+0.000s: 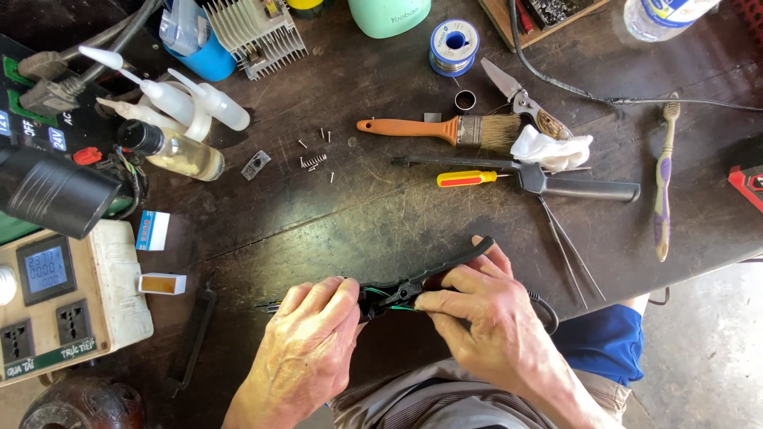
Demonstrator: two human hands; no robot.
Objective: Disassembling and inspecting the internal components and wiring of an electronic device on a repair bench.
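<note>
At the near edge of the dark workbench both my hands grip one black handle-shaped tool body with green wiring showing in its open middle. My left hand clasps its left end, where thin metal tips stick out. My right hand wraps around the curved handle part, fingertips pressing at the opened section. A black cord loops out behind my right hand.
Further back lie an orange-handled paintbrush, a yellow-handled screwdriver, a black soldering tool, a white rag, shears, a solder spool, small screws, squeeze bottles, a toothbrush and a socket box with meter.
</note>
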